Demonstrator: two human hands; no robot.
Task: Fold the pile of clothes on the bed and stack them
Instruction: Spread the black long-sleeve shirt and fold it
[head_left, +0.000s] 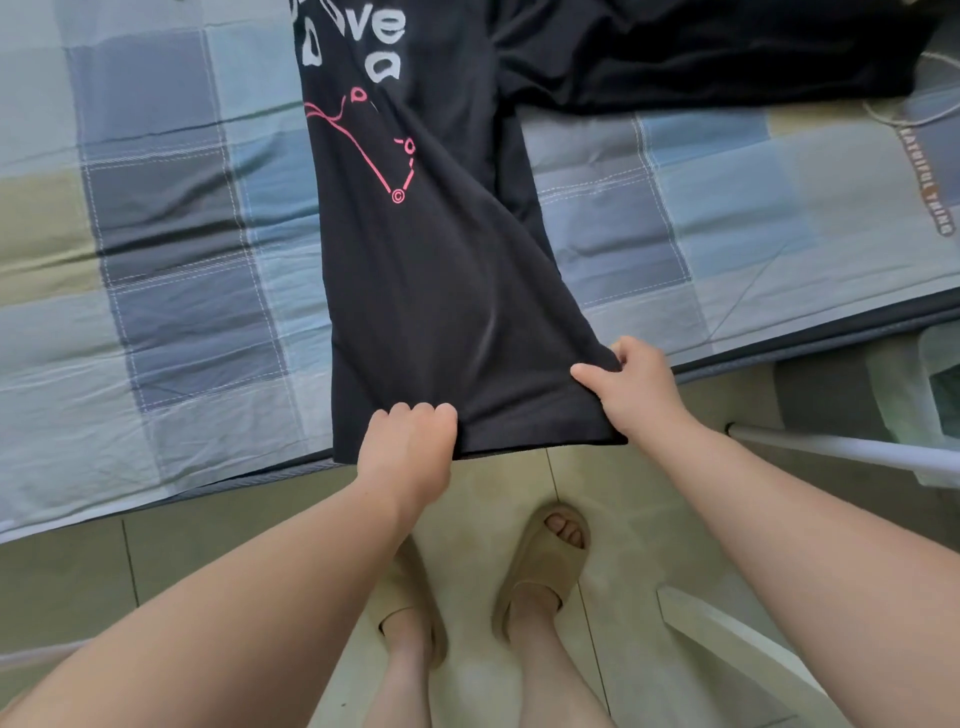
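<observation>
- Currently, the bed (156, 234) carries the shirt (431, 270), black, laid lengthwise in a narrow strip, with its hem overhanging the near edge.
- Shirt: judged light, soft and limp; it will sag and crease unless held at both ends of the hem.
- Left hand (410, 441) and right hand (634, 389): fingers curled, each gripping the hem.

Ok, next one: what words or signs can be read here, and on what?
"ve": white print on the black T-shirt, cut off by the frame's top; other white letters unreadable.
"©": pink sign at the lower tip of the shirt's pink drawing.
"EAUTIFUL THING": brown, along pale fabric at right; first letter unclear.
</observation>
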